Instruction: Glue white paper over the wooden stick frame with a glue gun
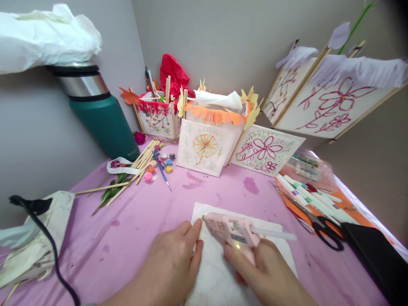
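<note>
In the head view my right hand (258, 267) is wrapped round the handle of a pale pink hot glue gun (223, 227). A translucent glue stick (274, 233) juts from its back, and a small light glows on its side. The nozzle points left, at the upper left edge of a white fabric panel (210, 263) lying flat on the table. My left hand (174, 255) presses at that same edge, its fingers closed over what looks like a thin wooden stick, mostly hidden beneath them. The nozzle tip is close beside my left fingertips.
Several decorated panel lanterns (156, 121) stand along the wall. At left are a teal bottle (102, 123), wooden sticks (148, 155), paint pots (151, 170), a paintbrush (162, 170) and a power strip (54, 225). Scissors (314, 219), markers (306, 195) and a black object (372, 259) lie right.
</note>
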{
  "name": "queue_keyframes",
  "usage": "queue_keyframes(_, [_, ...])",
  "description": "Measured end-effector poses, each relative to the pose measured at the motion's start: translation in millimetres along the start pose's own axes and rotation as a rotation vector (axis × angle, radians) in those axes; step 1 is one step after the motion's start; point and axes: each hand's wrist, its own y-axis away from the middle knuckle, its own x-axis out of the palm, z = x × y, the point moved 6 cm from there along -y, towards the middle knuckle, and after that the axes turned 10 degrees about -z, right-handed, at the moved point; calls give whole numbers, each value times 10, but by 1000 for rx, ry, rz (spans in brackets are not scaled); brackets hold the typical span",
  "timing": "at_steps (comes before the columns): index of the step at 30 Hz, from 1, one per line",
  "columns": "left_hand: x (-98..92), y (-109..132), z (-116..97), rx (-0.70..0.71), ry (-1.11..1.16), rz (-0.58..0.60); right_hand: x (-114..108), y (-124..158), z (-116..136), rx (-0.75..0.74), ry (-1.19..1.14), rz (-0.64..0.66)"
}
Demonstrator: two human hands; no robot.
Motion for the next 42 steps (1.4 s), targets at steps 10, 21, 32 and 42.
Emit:
queue_keyframes(10, [1,11,3,9,-9,-14,-16,12,14,-38,-8,-20])
queue_keyframes(21, [-14,-9,-13,20,-28,-20,-15,16,23,-37,-26,-22])
queue_keyframes(32, [-11,11,-11,16,-6,-13,-17,18,33,-4,0,-45])
queue_keyframes(42, [-17,15,-15,17,-35,-12,5,16,4,-35,7,-47])
